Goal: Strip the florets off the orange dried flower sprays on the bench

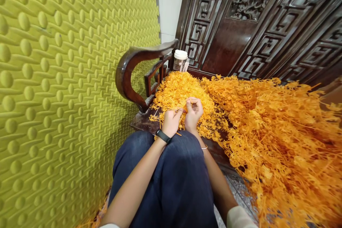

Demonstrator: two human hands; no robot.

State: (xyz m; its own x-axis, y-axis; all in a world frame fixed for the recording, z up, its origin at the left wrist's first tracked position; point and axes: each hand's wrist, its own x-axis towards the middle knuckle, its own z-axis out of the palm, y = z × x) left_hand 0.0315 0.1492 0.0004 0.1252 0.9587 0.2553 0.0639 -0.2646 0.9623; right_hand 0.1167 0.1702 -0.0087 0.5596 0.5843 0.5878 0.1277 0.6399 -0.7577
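Note:
My left hand (pixel 171 121), with a black band on its wrist, is closed in a pinch just above my knees. From beneath it pokes the end of an orange plastic stem (pixel 179 134). Close beside it, my right hand (pixel 194 113) has thumb and fingers pinched together; any small piece in them blends with the orange behind. Both hands are in front of a heap of small orange artificial flower pieces (pixel 181 83) on the dark wooden bench seat (pixel 144 123).
A larger pile of orange artificial sprigs (pixel 288 142) spreads along the right and over the bench edge. At the back corner stands a white-lidded cup (pixel 180 60). A curved wooden armrest (pixel 128 67) and a yellow bumpy foam mat (pixel 66 78) flank the left; a carved backrest (pixel 229 39) rises behind.

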